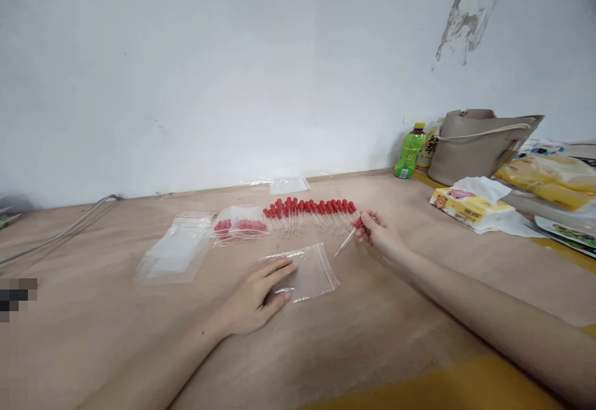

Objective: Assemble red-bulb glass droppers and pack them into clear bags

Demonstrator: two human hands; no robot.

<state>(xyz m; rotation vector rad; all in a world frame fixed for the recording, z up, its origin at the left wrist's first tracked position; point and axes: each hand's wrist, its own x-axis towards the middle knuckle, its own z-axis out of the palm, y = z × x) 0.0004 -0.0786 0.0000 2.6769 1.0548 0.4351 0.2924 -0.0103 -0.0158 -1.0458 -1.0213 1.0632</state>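
Between the thumb and fingers of my right hand (378, 231) is the red bulb of a glass dropper (347, 240), its thin tip slanting down to the left. My left hand (261, 295) lies on the left part of a clear zip bag (310, 273), fingers stretched out and apart. Behind the bag runs a row of red-bulbed droppers (291, 208), tips toward me. To their left, a pile of filled zip bags (241, 227) shows red bulbs inside. A stack of flat clear bags (174, 248) rests farther left.
Against the wall lies another clear bag (288, 185). At the right are a green bottle (410, 152), a grey-beige handbag (475, 146), a yellow tissue pack (470, 208) and yellow plastic packaging (554, 180). A grey cable (69, 230) crosses the left side of the table.
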